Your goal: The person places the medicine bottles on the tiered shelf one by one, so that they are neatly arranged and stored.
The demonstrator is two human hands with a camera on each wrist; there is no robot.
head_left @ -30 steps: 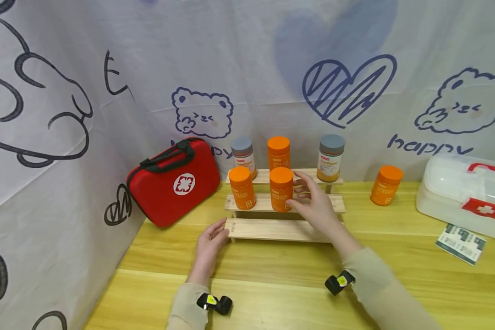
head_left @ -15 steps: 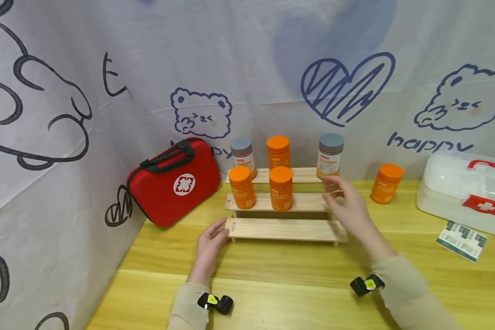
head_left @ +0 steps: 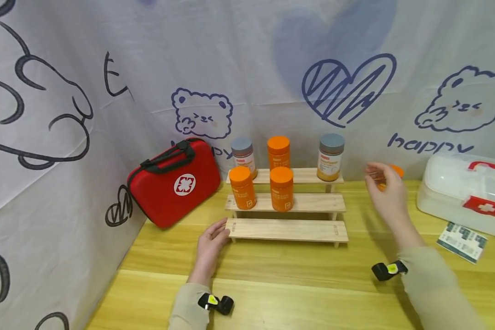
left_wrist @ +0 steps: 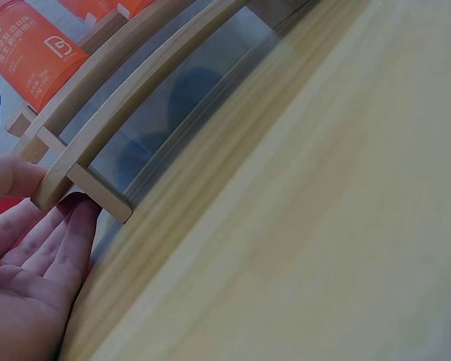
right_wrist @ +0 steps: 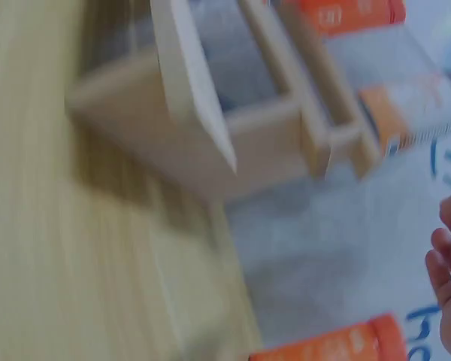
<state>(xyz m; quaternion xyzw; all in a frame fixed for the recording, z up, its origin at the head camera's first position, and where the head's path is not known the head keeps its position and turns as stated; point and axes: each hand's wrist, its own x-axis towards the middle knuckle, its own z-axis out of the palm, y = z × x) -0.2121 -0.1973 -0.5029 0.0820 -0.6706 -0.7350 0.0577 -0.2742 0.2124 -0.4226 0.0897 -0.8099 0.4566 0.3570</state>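
My left hand [head_left: 209, 245] holds the left end of a three-tier wooden display rack [head_left: 288, 229], thumb at the board's end and fingers by the leg in the left wrist view. The middle tier carries two orange bottles, one at left [head_left: 242, 190] and one near the centre [head_left: 281, 191]. Above them stand an orange bottle [head_left: 278, 151] and two grey-lidded bottles, left [head_left: 245, 160] and right [head_left: 330, 160]. My right hand [head_left: 389, 201] is in the air, fingers loosely bent around nothing, partly covering another orange bottle [head_left: 397, 171] on the table.
Left of the rack, a red first-aid bag [head_left: 175, 181] leans against the curtain [head_left: 247, 68]. At right are a clear medicine box [head_left: 445, 197] with a red latch and a printed card [head_left: 462, 242]. The wooden table [head_left: 280, 284] extends in front.
My right hand has left the central orange bottle on the middle tier and moved right, past the rack, to the orange bottle on the table. The left hand has stayed in place.
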